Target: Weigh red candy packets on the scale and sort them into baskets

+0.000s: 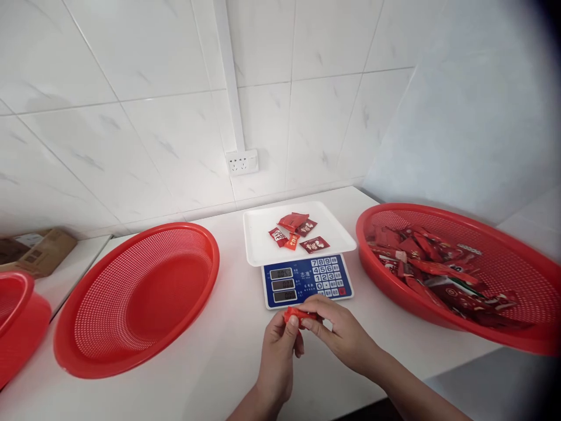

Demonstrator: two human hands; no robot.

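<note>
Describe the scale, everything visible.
The scale is an electronic one: a white platter over a blue front panel with three displays and a numeric keypad, apparently plastic. It sits level on the white counter between an empty red basket and a full red basket. Several red packets lie on the platter. The left hand and right hand hold another packet just before the panel, not touching it.

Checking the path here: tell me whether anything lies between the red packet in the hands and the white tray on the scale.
Nothing visible does. The left hand and right hand hold the red packet just in front of the scale's blue panel, and only that low panel lies between it and the white tray.
</note>
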